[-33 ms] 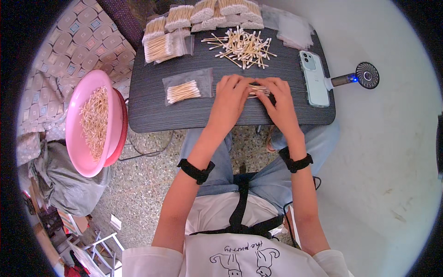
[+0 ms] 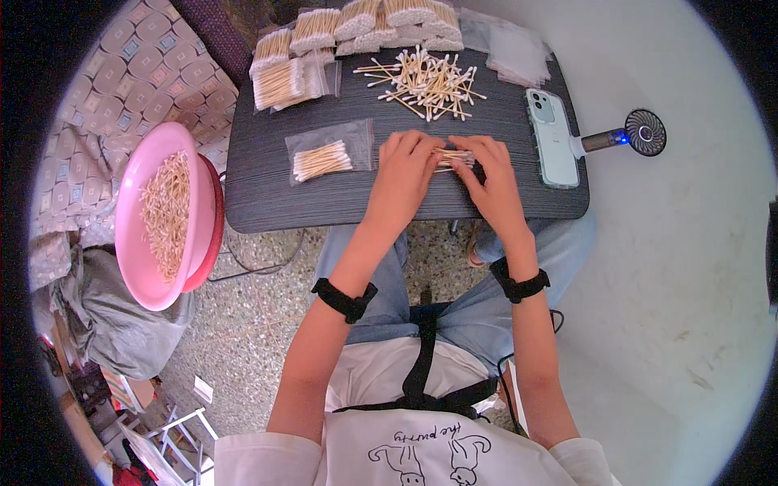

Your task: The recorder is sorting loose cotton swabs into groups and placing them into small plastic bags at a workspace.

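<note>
A small bunch of cotton swabs lies between my two hands near the front edge of the dark table. My left hand closes on the bunch's left end, its fingers curled over and partly hiding it. At the right end, my right hand grips with thumb and fingers. To the left lies a clear zip bag with a flat row of cotton swabs in or on it; I cannot tell which. Beyond my hands is a loose heap of cotton swabs.
Filled bags of swabs are stacked along the far edge of the table. Flat clear bags lie far right, near a phone and a small fan. A pink basin of swabs stands at left.
The fingertips of my two hands have parted very slightly above the bunch. Everything else stays as it was.
</note>
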{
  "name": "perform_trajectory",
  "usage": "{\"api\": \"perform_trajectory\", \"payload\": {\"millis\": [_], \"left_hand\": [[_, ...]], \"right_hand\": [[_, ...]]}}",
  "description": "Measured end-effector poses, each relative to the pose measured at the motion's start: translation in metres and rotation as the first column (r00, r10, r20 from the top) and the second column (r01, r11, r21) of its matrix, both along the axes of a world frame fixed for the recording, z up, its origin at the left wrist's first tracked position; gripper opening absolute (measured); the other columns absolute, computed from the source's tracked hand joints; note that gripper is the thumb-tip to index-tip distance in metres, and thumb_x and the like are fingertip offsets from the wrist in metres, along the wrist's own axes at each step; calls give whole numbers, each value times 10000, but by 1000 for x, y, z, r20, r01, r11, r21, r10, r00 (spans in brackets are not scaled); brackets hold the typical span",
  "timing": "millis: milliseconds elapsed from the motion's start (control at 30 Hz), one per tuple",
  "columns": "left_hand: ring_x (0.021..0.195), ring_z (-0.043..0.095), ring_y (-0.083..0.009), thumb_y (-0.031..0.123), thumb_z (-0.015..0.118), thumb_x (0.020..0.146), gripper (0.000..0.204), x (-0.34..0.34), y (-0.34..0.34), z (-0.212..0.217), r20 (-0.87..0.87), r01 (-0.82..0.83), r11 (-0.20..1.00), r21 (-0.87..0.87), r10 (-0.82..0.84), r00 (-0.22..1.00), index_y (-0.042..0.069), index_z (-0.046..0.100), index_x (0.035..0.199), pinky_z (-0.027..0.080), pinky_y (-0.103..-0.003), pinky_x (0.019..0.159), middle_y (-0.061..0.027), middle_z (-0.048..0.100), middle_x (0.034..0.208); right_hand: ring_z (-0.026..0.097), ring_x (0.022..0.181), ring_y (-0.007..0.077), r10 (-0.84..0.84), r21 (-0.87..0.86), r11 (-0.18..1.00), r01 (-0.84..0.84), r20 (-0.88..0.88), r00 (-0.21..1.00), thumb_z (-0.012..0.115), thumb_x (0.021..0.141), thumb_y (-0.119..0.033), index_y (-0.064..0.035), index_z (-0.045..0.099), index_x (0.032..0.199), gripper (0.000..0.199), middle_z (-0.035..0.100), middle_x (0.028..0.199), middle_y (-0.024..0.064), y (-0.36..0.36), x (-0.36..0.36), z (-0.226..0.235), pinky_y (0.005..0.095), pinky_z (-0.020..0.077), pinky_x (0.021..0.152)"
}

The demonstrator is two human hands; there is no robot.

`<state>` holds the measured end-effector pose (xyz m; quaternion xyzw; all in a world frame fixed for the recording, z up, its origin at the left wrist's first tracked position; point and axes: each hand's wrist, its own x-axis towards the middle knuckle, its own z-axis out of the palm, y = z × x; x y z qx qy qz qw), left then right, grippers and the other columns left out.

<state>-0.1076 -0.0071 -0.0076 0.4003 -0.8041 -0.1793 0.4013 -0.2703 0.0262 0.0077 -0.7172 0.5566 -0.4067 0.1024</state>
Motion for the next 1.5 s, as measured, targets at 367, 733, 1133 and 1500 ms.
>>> {"api": "perform_trajectory", "payload": {"millis": [367,733,1133,1500], "left_hand": [[943,519,-315,130,586,902,131,-3,0,0,17,-79,997,-18,79,997,69,640,1004,414,-420,854,-114,567,959],[956,520,-326,119,562,914,136,-1,-1,2,30,-52,999,-7,52,998,67,634,1017,413,-425,863,-111,575,970],[1153,560,-293,146,594,903,267,-4,5,3,177,18,985,-171,12,984,24,638,1136,366,-457,1072,-123,624,1182],[1271,500,-291,184,558,938,368,-6,6,-6,284,-8,984,-176,59,957,-24,575,1242,345,-424,1110,-153,555,1333]], "right_hand": [[561,911,318,-26,121,993,15,94,995,623,885,-101,-22,675,953,116,582,960,134,-5,3,1,394,454,824],[547,963,299,-15,38,999,12,58,998,645,873,-115,-45,693,983,139,594,978,115,-6,-1,-3,381,443,855],[569,945,297,-50,75,996,38,169,984,642,869,-103,-48,685,1030,175,604,974,119,-10,0,-6,385,458,849],[615,838,229,2,25,1000,-4,61,998,642,877,-68,-60,698,1052,183,644,983,85,-9,-10,-5,305,476,722]]}}
